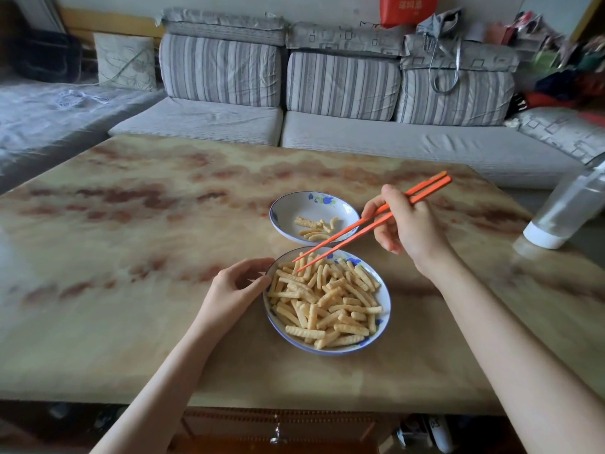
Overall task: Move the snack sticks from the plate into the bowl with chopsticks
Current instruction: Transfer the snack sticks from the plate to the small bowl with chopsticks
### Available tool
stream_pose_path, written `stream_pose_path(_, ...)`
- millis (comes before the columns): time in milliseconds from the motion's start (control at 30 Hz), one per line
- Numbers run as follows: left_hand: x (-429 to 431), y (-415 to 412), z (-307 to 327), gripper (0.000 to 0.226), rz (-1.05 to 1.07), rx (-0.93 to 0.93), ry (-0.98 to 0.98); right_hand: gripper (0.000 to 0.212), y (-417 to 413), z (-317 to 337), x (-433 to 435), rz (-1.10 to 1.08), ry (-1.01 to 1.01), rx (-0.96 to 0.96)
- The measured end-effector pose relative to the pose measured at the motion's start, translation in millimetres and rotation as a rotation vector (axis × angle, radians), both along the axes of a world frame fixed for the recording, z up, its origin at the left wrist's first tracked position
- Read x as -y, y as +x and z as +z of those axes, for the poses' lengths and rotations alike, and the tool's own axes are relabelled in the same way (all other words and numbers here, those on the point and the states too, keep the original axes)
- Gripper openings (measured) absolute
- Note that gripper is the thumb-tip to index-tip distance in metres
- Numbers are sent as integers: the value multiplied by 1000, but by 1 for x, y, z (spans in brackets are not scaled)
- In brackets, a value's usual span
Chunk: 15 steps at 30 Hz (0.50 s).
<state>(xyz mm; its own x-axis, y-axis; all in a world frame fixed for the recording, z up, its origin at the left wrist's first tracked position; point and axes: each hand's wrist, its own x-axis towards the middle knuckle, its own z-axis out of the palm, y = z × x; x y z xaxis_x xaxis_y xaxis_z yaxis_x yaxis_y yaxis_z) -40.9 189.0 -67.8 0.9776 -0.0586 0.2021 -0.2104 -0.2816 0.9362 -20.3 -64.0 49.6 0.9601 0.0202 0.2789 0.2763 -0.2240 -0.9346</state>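
Two chopsticks [343, 231], right hand [409, 227]; plate [387, 298], left hand [235, 290]; red bag [407, 8] lettering unreadable.

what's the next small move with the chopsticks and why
Probably lower the chopsticks a little and pinch one stick at the pile's far left edge. In the right hand, their tips sit just over the snack sticks there, slightly apart and holding nothing; the left hand holds the plate by its rim, and the bowl has only a few.
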Motion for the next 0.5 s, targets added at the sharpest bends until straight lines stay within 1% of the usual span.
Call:
stream_pose_path(167, 1, -2, 1, 47, 2, -4, -15, 49, 2, 3, -1, -7, -26, 8)
stream_pose_path(300, 2, -3, 4, 48, 4, -5, -25, 50, 1, 5, 0, -8, -55, 30)
stream_pose_path(500, 1, -3, 3, 45, 9, -13, -8, 50, 1, 10, 12, -74, -10, 55)
